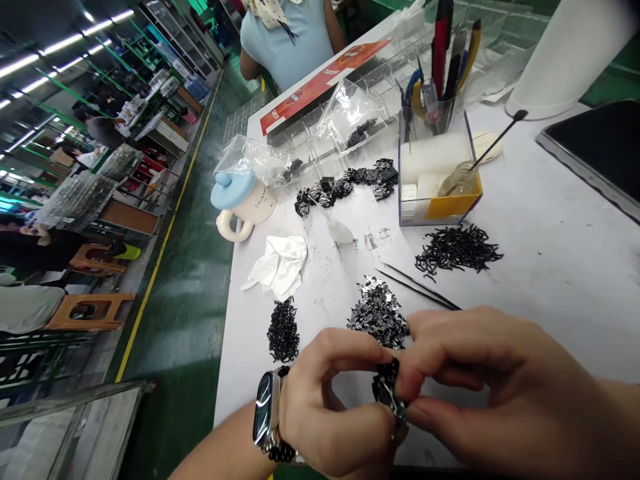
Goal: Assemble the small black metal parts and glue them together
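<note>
My left hand (340, 407), with a watch at its wrist, holds a small black and silver part (387, 388) between thumb and forefinger. From the right, my right hand (470, 387) pinches at the same part with thumb and fingertip; whether a smaller piece is between them is hidden. Just beyond the hands lies a pile of small silver pieces (377, 310). Black tweezers (420, 287) rest behind my right hand. Piles of short black pieces lie to the left (283, 330) and to the right (457, 248).
A blue-lidded mug (255, 203) and white cloth (280, 263) are at the left. Assembled black parts (345, 187) lie beside plastic bags. A clear box (440, 180) holds tools and a bottle. A tablet (600, 150) is far right; a person sits beyond the table.
</note>
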`<state>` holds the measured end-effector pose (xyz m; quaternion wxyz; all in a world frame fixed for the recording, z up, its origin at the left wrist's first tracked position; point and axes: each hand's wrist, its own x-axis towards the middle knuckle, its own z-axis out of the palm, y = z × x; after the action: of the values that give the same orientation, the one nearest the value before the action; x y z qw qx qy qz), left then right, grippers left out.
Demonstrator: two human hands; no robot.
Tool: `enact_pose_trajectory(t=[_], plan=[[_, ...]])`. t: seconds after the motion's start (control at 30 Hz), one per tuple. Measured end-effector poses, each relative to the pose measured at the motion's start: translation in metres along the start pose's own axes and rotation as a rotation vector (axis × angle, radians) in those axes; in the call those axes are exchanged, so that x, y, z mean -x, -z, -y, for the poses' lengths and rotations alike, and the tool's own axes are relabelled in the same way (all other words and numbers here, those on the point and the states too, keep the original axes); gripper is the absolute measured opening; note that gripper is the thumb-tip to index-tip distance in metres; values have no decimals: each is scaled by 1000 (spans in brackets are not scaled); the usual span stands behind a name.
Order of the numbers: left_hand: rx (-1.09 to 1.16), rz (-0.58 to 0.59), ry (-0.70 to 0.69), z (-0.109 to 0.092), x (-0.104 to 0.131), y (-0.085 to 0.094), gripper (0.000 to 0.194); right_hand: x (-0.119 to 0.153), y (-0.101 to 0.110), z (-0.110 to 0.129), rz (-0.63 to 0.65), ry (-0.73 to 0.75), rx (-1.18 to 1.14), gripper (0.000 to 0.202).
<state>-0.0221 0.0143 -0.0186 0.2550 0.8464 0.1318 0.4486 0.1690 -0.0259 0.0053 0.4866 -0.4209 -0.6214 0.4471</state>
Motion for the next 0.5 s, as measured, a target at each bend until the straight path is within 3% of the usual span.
enact_pose_trajectory(t=[0.37, 0.5], plan=[[56, 106, 94, -4, -9, 6, 18, 1, 1, -1, -34, 73, 35, 10], [45, 197, 201, -10, -22, 11, 10, -1, 2, -2, 29, -119, -101, 4]])
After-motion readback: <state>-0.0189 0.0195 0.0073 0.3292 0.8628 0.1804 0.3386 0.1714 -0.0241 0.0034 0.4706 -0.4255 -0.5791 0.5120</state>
